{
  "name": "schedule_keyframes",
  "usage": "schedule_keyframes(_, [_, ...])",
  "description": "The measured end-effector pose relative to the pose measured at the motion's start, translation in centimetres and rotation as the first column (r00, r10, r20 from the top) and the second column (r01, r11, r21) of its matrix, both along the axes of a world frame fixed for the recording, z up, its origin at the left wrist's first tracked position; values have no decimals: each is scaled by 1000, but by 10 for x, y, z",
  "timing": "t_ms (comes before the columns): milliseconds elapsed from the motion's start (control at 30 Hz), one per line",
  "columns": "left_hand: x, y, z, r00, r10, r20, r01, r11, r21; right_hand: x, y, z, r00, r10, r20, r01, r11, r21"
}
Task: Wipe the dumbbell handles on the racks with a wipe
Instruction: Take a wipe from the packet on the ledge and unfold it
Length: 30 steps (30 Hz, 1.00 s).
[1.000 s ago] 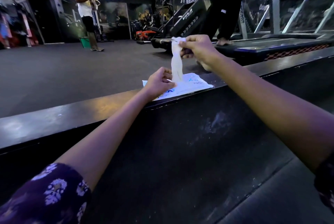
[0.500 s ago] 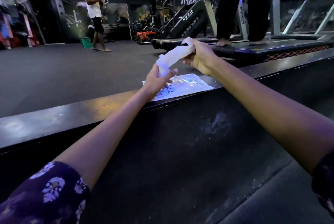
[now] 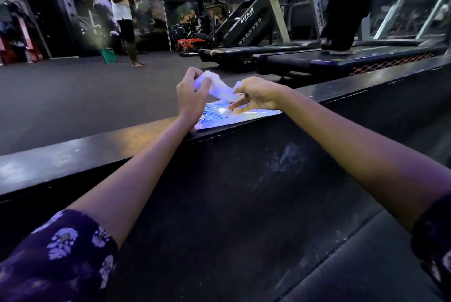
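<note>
Since the earlier frame the right hand (image 3: pixel 256 95) has dropped level with the left hand (image 3: pixel 192 93). The wipe (image 3: pixel 219 87) stretches sideways at frame centre above the packet (image 3: pixel 244 116) on the surface (image 3: pixel 73 155), one end pinched in each hand's fingers. No dumbbells show.

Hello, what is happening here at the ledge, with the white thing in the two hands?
A person holds a white wipe stretched between both hands above a shiny wipes packet that lies on a black ledge. The left hand grips one end and the right hand pinches the other. No dumbbells are in view, so wiping has not begun.
</note>
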<state>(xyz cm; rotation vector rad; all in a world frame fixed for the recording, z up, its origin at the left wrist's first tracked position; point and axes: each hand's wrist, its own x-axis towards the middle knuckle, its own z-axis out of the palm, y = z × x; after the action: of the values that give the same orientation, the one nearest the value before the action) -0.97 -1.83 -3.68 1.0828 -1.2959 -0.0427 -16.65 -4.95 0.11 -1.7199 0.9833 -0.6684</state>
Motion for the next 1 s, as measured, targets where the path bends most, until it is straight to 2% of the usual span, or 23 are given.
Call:
schedule_keyframes(67, [2, 0, 5, 1000, 28, -12, -27, 997, 79, -4, 1, 1, 1000, -25, 9, 26, 994, -105])
schedule_keyframes(167, [6, -3, 9, 1000, -6, -11, 9, 956, 294, -9, 7, -3, 987, 4, -161, -44, 969, -241])
schedule_keyframes(233, [3, 0, 10, 997, -7, 71, -17, 941, 339, -10, 12, -6, 974, 16, -226, -78, 960, -268])
schedule_keyframes(267, [1, 2, 12, 995, -3, 96, -27, 949, 314, -12, 14, -5, 981, -17, -192, -39, 958, -283])
schedule_keyframes(333, [-10, 10, 16, 998, -44, 46, 32, 971, 238, -22, 20, -1, 993, -119, -16, 108, 944, -311])
schedule_keyframes(400, [-31, 22, 17, 983, -176, -49, 182, 964, 192, -42, 28, -5, 960, -228, 164, 269, 914, -304])
schedule_keyframes(467, [-58, 30, 12, 951, -300, -70, 308, 932, 191, -71, 38, -19, 916, -297, 270, 368, 890, -268])
schedule_keyframes(533, [-86, 35, 3, 903, -427, -53, 423, 861, 281, -101, 47, -42, 882, -346, 321, 424, 880, -215])
schedule_keyframes(600, [-116, 36, -8, 816, -576, 46, 467, 704, 534, -135, 56, -63, 840, -408, 358, 483, 863, -148])
schedule_keyframes(667, [-141, 33, -23, 695, -702, 155, 347, 516, 783, -164, 60, -80, 816, -442, 371, 499, 864, -69])
schedule_keyframes(700, [-155, 26, -34, 659, -735, 160, 311, 460, 832, -179, 63, -89, 816, -461, 349, 505, 862, -40])
schedule_keyframes(733, [-168, 20, -45, 652, -743, 153, 305, 442, 844, -192, 65, -98, 825, -474, 308, 504, 863, -22])
schedule_keyframes(800, [-192, 7, -70, 658, -750, 63, 395, 416, 819, -212, 69, -116, 834, -507, 216, 518, 855, 8])
schedule_keyframes(867, [-214, 0, -93, 606, -795, -37, 499, 344, 795, -228, 74, -135, 815, -557, 158, 560, 828, 27])
schedule_keyframes(933, [-234, -7, -120, 549, -831, -89, 549, 279, 788, -245, 77, -153, 778, -606, 167, 604, 794, 65])
schedule_keyframes(1000, [-250, -11, -144, 535, -833, -139, 600, 259, 757, -260, 79, -170, 726, -654, 212, 645, 755, 117])
